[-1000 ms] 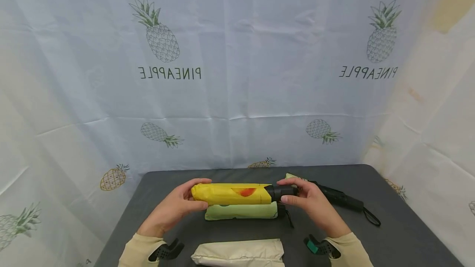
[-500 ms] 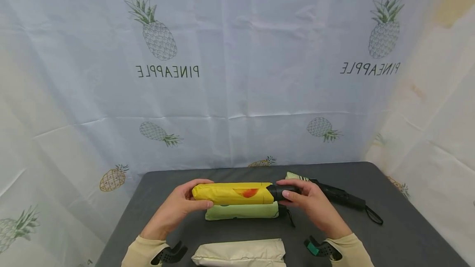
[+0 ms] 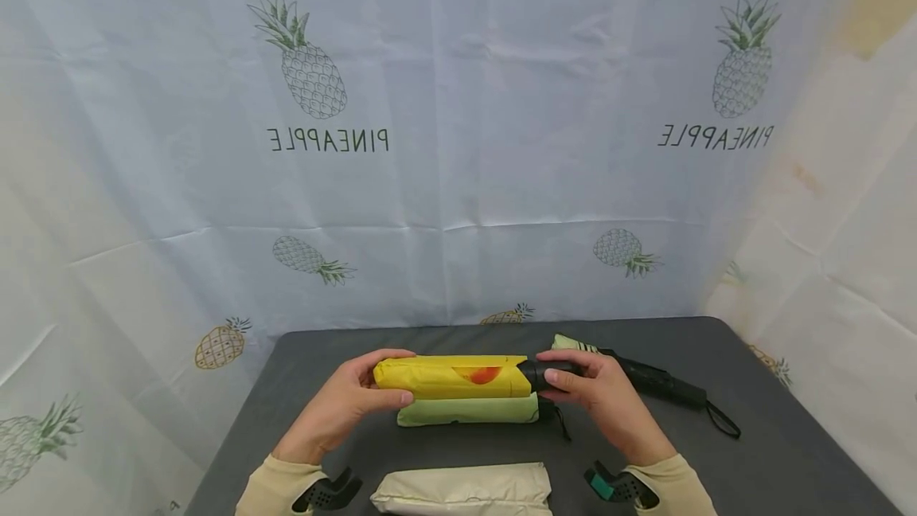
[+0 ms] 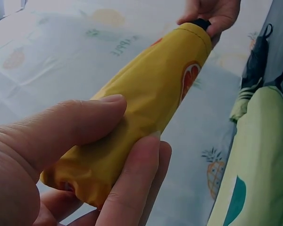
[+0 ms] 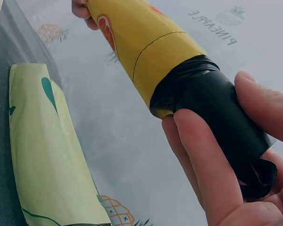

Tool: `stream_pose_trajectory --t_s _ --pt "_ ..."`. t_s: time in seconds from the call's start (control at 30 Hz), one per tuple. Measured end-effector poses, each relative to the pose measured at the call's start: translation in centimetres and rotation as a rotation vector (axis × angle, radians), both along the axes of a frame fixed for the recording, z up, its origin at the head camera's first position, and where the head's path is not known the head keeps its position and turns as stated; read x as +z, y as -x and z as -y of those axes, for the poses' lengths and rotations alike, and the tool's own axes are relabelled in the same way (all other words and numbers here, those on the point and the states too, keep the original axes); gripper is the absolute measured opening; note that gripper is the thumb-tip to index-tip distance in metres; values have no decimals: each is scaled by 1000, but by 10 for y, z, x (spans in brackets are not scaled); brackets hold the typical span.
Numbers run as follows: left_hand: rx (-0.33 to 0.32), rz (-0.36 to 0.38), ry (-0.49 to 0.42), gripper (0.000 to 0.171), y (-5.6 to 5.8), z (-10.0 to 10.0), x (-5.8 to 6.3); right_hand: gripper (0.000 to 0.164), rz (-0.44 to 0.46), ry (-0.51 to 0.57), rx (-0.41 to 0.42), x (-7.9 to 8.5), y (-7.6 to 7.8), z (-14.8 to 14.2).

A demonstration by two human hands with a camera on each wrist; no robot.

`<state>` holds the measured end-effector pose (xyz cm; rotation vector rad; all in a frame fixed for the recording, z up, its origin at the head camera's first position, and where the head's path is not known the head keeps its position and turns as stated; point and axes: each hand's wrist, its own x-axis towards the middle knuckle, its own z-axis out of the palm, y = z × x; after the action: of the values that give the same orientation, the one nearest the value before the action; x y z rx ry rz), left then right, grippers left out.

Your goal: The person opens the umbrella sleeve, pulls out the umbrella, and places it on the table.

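A folded umbrella in a yellow sleeve [image 3: 430, 377] with an orange fruit print is held level above the table between both hands. My left hand [image 3: 340, 404] grips its closed left end, thumb on the near side and fingers round the far side, as the left wrist view shows. With thumb and fingers my right hand [image 3: 605, 392] holds the black handle [image 5: 212, 117], which sticks out of the sleeve; a black strap loop [image 5: 262, 181] shows at its end. Just behind and below lies a light green sleeved umbrella [image 3: 469, 411], partly covered by the yellow one in the head view.
A cream sleeved bundle [image 3: 462, 490] lies at the table's near edge, cut off by the frame. At the right back, a black-handled umbrella [image 3: 655, 381] with a wrist loop lies slantwise. Pineapple-print cloth [image 3: 458, 142] hangs behind the dark grey table [image 3: 759, 452].
Both hands and the yellow-sleeved umbrella stay nearly in place, with only a slight shift to the right. My left thumb reaches a little further along the sleeve. The head view tilts slightly.
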<state>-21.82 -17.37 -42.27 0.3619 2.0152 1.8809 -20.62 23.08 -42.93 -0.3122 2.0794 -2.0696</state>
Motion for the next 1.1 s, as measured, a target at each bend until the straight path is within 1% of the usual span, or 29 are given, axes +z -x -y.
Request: stream_pose_trajectory --t_s 0.2,0.37,0.53,0.77,1.1 --pt "-4 7 -5 67 -1 -2 1 51 4 -5 -7 5 -3 -2" --pt "0 10 -9 68 -2 -3 2 50 4 -16 -33 6 -3 -4" --pt "1 10 -8 70 -1 -2 1 49 4 -5 -51 6 -2 -7" --pt "1 4 -6 68 -1 -3 1 51 8 26 -50 9 -3 -13" --pt "8 -12 -14 63 -2 -1 3 43 -18 27 -64 12 -2 -22"
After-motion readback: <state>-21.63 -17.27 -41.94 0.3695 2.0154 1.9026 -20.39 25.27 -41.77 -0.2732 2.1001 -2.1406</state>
